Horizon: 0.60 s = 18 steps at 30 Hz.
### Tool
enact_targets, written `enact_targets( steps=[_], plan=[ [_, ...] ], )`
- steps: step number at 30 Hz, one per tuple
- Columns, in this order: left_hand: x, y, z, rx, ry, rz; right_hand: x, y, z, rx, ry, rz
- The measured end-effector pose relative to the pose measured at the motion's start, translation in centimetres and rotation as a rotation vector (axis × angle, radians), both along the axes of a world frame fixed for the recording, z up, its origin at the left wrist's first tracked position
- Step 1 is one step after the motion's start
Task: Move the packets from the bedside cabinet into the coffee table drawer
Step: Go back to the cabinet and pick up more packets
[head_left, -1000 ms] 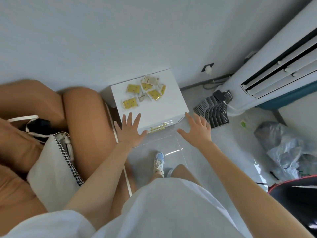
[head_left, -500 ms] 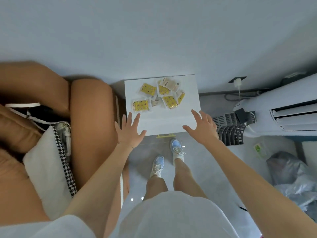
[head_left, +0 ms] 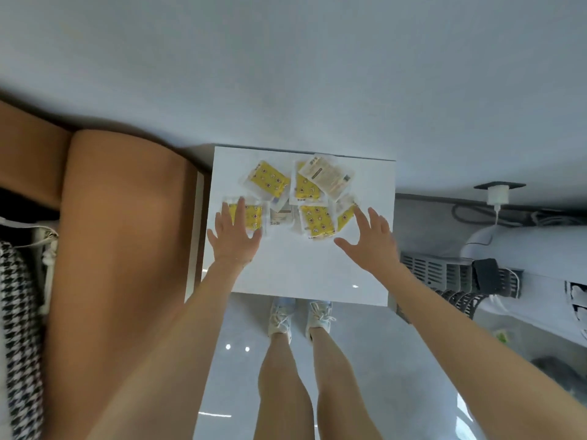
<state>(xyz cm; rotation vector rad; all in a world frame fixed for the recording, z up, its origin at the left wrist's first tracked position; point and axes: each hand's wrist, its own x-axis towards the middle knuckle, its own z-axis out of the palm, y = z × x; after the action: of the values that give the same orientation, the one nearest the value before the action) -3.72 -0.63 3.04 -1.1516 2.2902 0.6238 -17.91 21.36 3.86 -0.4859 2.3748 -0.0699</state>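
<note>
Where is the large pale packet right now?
Head view: the large pale packet lies at the back of the bedside cabinet top, right of centre, overlapping a yellow packet, beyond the right hand.

**Shiny film on a smooth white top**

The packets [head_left: 268, 181] are clear plastic film, shiny and crinkled, over yellow printed insides. The pale packet [head_left: 328, 177] near the far edge of the bedside cabinet [head_left: 301, 268] shows a paper-like printed face. The cabinet top is smooth white with a faint sheen. The floor [head_left: 235, 376] is glossy grey and mirrors lights. The sofa [head_left: 120, 233] looks like smooth tan leather, the cushion [head_left: 19, 328] like woven houndstooth cloth. The wall [head_left: 286, 74] is matt.
</note>
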Motion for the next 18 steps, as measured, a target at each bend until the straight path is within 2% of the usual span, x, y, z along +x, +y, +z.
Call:
enact_targets(
  steps=[5, 10, 14, 18],
  plan=[
    [-4.0, -2.4, -4.0, -0.085, 0.091, -0.019, -3.1, -3.9, -4.5, -0.122, 0.08, -0.06],
    [-6.0, -3.8, -6.8, -0.056, 0.035, 0.196, -3.9, -7.8, -7.5, -0.162, 0.085, -0.171],
    [-4.7, -3.5, -7.7, -0.041, 0.026, 0.137, -3.0, -8.8, -8.4, -0.077, 0.101, -0.072],
    [-3.6, -3.7, -8.4, -0.145, 0.011, 0.05, -2.5, -8.1, -8.2, -0.177, 0.136, -0.074]
  ],
)
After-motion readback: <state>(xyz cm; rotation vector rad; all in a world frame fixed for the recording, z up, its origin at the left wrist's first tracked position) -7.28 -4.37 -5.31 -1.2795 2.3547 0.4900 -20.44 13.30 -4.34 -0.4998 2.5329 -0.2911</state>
